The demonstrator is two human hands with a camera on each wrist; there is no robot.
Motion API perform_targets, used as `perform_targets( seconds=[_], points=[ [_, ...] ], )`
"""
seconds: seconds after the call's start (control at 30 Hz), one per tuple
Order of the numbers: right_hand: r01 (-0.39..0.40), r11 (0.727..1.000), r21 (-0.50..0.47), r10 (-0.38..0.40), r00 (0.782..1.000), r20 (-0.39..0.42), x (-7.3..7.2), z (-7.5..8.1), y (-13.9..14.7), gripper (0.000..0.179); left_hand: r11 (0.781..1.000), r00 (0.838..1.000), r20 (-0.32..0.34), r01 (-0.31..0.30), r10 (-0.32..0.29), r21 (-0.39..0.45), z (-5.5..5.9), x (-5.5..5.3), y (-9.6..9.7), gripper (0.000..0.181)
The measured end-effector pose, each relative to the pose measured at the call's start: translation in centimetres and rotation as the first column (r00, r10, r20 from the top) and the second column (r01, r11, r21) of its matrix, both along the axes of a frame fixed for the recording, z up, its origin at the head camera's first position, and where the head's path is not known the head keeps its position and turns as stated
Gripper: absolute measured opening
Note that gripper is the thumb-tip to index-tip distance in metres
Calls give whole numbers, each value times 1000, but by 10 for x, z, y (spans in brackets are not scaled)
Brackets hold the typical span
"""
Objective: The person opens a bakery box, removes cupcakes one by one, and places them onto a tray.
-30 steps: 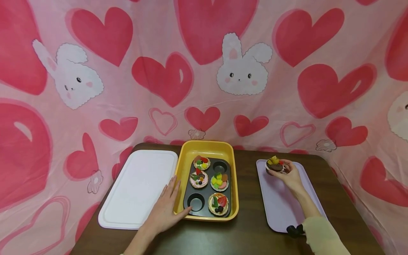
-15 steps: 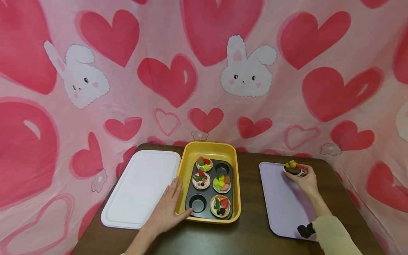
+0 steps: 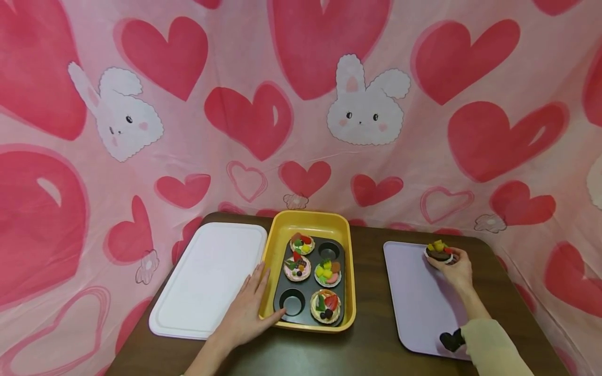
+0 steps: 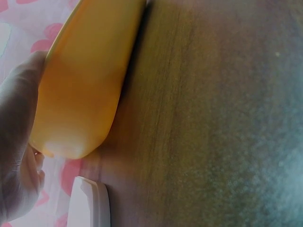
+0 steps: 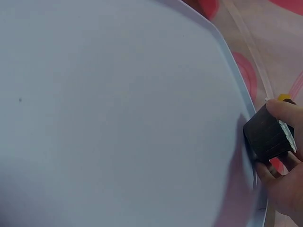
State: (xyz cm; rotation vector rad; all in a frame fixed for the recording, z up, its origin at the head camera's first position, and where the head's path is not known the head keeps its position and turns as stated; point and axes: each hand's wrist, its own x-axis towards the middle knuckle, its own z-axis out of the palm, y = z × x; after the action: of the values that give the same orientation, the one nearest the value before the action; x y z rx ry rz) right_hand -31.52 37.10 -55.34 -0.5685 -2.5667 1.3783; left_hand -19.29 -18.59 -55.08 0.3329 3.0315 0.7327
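Dark surface (image 3: pixel 371 297) shows between the yellow tub (image 3: pixel 324 328) and purple tray (image 3: pixel 420 313). At the tray's far right corner, fingers of the right hand (image 3: pixel 459 270) pinch a dark cupcake (image 3: pixel 439 251) topped yellow and red. Straight fingers of the left hand (image 3: pixel 245 309) touch the tub's rim; inside, a muffin pan (image 3: pixel 307 292) holds four tarts (image 3: pixel 325 307).

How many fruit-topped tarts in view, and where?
5. Four in the muffin pan: far-left tart, middle-left tart, middle-right tart, near-right tart. One brown tart in the right hand, by the purple tray's far right corner.
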Motion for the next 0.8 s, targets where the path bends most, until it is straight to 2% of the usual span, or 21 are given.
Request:
perform_targets(
  seconds=[0.23, 0.43, 0.53, 0.6, 0.73, 0.8],
  points=[
    [-4, 1000, 17, 4, 1000, -5, 2, -2, 2, 83, 1000, 1000, -1, 0, 0, -9, -2, -1, 0, 113],
    [-22, 996, 90, 21, 1000, 10, 8, 0, 3, 85, 1000, 1000, -5, 5, -5, -1, -1, 0, -1, 113],
    [-72, 983, 171, 77, 997, -22, 10, -1, 4, 84, 1000, 1000, -4, 3, -3, 0, -1, 0, -1, 112],
    [-105, 957, 272, 125, 991, -55, 10, -3, 5, 82, 1000, 1000, -2, 2, -2, -3, -1, 0, -1, 112],
    [-102, 861, 499, 173, 980, -99, 11, -9, 5, 76, 1000, 1000, -5, 3, -3, -7, -2, -1, -1, 112],
    [-95, 820, 564, 168, 983, -78, 13, -11, 5, 78, 1000, 1000, -6, 5, -5, -6, -2, 0, -1, 112]
  ],
)
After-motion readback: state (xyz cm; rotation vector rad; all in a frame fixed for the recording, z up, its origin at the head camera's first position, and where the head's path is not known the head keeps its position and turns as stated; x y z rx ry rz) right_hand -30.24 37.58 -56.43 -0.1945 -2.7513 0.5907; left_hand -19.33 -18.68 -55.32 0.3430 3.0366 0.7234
